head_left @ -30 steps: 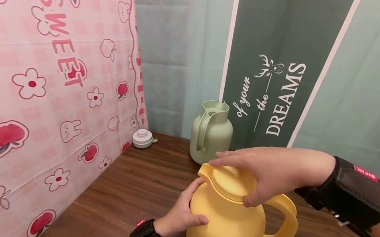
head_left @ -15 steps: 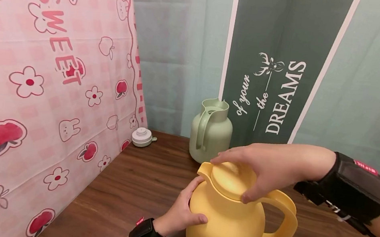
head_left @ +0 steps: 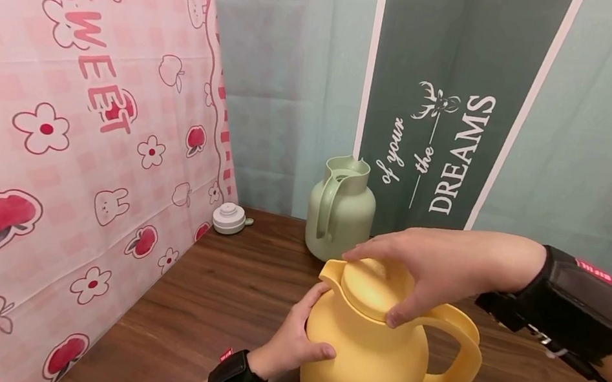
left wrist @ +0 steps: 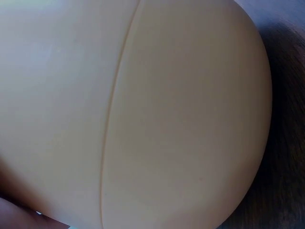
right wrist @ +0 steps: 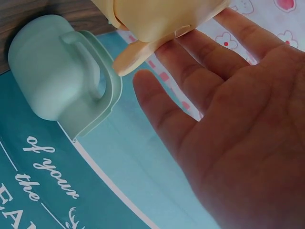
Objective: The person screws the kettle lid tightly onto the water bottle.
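A yellow insulated jug stands upright on the wooden table, its handle pointing right. My left hand holds the left side of its body, thumb in front and fingers partly hidden behind. From above, my right hand grips the yellow lid, which sits in the jug's mouth; the thumb is at the near edge and the fingers reach over the far side. The jug's rounded body fills most of the left wrist view. Fingertips touch the lid's edge in the right wrist view, beside the spout.
Behind the yellow jug stands a pale green jug with an open top. A small white lid lies at the back left of the table. Pink printed cloth hangs on the left, green-blue cloth at the back.
My right thumb has shifted slightly left along the lid's edge. The left hand and the jug keep their places; the head view has moved a little.
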The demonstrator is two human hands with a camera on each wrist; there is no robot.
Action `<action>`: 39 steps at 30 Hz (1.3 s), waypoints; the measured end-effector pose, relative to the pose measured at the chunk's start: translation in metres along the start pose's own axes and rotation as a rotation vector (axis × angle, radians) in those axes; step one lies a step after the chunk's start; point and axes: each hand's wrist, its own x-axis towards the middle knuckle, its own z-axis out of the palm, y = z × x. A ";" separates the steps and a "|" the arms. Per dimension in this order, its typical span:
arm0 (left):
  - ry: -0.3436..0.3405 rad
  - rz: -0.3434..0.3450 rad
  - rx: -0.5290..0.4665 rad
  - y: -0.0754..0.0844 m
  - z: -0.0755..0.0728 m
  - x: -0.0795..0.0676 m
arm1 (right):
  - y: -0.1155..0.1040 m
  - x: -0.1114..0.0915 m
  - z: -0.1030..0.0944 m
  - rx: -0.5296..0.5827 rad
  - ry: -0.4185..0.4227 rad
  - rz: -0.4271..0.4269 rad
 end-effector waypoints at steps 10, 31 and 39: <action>-0.003 0.010 -0.021 0.001 0.000 0.002 | 0.003 -0.001 0.002 -0.010 0.045 -0.022; 0.000 -0.006 0.001 0.001 0.000 0.001 | 0.000 0.004 0.003 -0.099 0.096 0.014; 0.001 0.011 -0.005 0.000 0.001 0.001 | -0.001 0.005 0.004 -0.146 0.152 0.037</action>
